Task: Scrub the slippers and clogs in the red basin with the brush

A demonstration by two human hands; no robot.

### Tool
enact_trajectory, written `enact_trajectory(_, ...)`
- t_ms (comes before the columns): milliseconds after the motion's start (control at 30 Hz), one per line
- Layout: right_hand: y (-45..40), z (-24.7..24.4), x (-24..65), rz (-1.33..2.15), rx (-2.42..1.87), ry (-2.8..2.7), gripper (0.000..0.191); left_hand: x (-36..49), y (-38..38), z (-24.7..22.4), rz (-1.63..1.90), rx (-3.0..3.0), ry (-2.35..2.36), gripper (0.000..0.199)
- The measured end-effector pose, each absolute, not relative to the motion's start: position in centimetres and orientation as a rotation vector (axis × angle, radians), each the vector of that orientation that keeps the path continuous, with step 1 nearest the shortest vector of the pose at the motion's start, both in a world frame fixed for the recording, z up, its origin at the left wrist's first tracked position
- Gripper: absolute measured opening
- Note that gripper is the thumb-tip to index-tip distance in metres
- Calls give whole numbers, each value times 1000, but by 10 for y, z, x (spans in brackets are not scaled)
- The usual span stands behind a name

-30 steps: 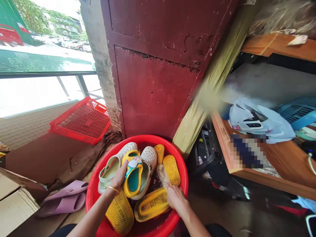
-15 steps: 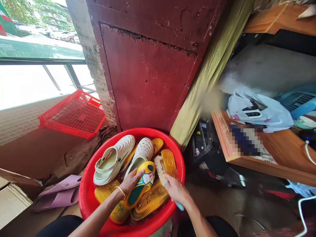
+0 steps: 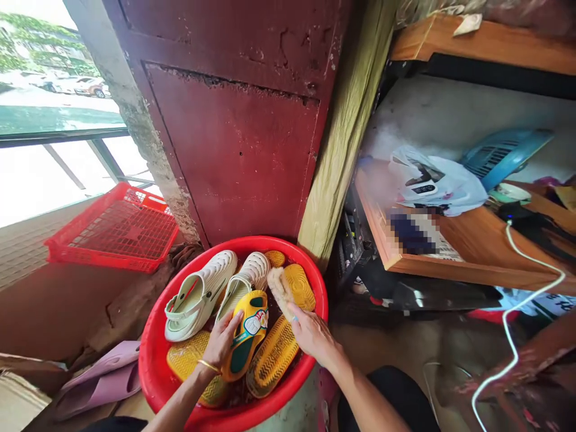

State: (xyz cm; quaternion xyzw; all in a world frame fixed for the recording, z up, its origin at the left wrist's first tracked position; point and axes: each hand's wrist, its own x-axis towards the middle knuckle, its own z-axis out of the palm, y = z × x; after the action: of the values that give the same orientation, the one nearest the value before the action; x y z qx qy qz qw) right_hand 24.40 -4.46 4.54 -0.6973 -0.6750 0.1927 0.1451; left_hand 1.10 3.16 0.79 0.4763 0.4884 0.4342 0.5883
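While the left hand (image 3: 220,341) closes its fingers on a yellow-and-green slipper (image 3: 254,318) near the tub's (image 3: 149,367) centre, the right hand (image 3: 314,337) curls tightly round a brush (image 3: 279,288) toward two o'clock; white clogs (image 3: 207,287) sit around eleven.

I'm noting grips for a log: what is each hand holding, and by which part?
The left hand holds a yellow slipper by its left side, at the strap. The right hand grips a brush by its handle, mostly hidden.

In front of you, a red tub (image 3: 147,360) on the floor (image 3: 382,339) carries two white clogs (image 3: 216,277) and several yellow slippers (image 3: 273,358), some sole up (you can see their zigzag tread).
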Motion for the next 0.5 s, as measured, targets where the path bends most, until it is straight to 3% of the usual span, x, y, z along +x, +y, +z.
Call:
enact_trajectory(133, -43, 53, 232, 544, -1920, -2052, 61, 13, 27, 12, 953, 1053, 1076, 50)
enact_trajectory(367, -31, 53, 252, 569, -2213, -1949, 61, 22, 22, 23, 983, 949, 1051, 47)
enact_trajectory(500, -23, 38, 257, 572, -2209, -1892, 65, 23, 18, 10, 756, 1043, 911, 72)
